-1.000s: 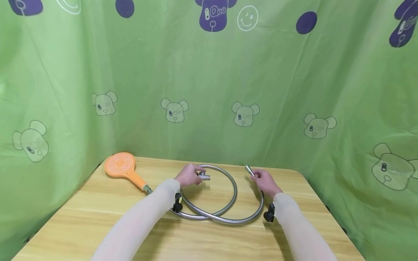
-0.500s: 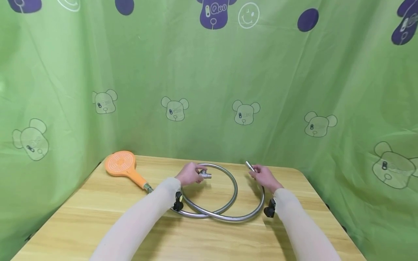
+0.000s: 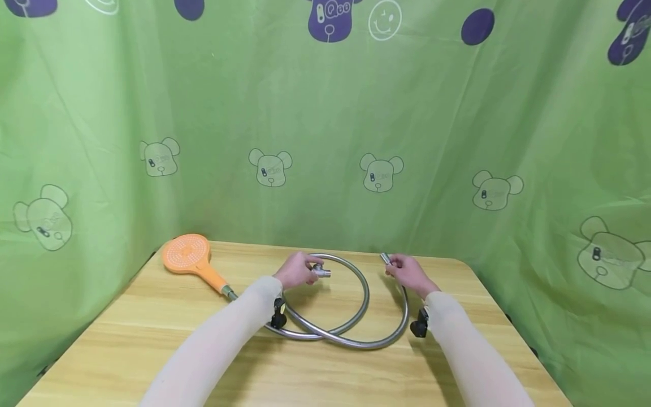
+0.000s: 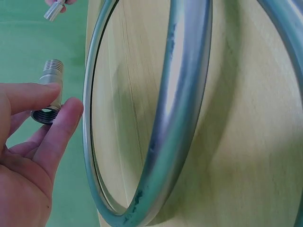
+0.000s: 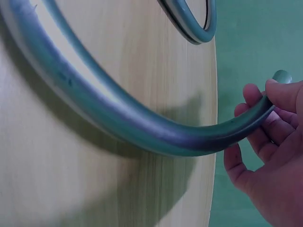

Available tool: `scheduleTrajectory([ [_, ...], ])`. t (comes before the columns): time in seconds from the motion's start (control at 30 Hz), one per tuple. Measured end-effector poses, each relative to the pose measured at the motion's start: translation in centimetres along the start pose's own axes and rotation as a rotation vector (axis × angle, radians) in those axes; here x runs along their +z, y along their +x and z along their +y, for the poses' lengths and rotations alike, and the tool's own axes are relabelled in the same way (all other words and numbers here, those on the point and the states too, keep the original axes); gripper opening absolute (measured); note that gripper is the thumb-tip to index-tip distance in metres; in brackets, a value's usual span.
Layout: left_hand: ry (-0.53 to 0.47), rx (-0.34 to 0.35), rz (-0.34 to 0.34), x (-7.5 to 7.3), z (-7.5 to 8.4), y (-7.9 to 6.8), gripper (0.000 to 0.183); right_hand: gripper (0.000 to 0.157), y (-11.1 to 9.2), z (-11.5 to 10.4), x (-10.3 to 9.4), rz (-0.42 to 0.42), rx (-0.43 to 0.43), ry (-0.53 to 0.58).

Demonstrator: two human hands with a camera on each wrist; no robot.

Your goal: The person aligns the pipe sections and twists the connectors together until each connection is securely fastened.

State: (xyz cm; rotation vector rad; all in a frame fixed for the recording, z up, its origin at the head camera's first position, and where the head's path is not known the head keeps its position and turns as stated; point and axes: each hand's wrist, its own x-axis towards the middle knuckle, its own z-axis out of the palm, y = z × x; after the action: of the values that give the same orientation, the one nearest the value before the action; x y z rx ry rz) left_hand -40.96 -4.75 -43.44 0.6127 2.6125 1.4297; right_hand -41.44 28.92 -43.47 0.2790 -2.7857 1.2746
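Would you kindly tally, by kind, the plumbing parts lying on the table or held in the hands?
Orange round-faced handheld shower head: 1
Long silver flexible metal hose: 1
Small silver threaded metal fitting: 1
Total: 3

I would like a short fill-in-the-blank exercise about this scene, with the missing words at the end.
1. Between the left hand and the right hand, the one holding the metal fitting is the ____.
2. The free end of the hose is in the ____ one.
3. The shower head has the colour ____.
4. The curtain behind the table is mainly ____.

Missing words: left; right; orange; green.
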Motion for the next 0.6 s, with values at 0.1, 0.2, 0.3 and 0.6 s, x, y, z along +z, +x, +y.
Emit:
scheduleTrajectory([
  [0.1,0.004,0.004,-0.001,0.1,0.3,0.0,0.054,0.031,0.0,-0.2,0.1,-0.004,-0.018,-0.023],
  [0.2,0.003,-0.003,-0.002,0.2,0.4,0.1,0.055,0.029,0.0,-0.4,0.3,-0.010,-0.036,-0.033],
  [0.3,-0.010,-0.009,-0.008,0.3,0.3,0.2,0.055,0.025,0.1,-0.6,0.7,-0.026,-0.062,-0.039],
  [0.6,-0.042,-0.004,-0.027,0.8,0.7,0.2,0.054,0.019,-0.1,-1.1,1.9,-0.070,-0.126,-0.015],
])
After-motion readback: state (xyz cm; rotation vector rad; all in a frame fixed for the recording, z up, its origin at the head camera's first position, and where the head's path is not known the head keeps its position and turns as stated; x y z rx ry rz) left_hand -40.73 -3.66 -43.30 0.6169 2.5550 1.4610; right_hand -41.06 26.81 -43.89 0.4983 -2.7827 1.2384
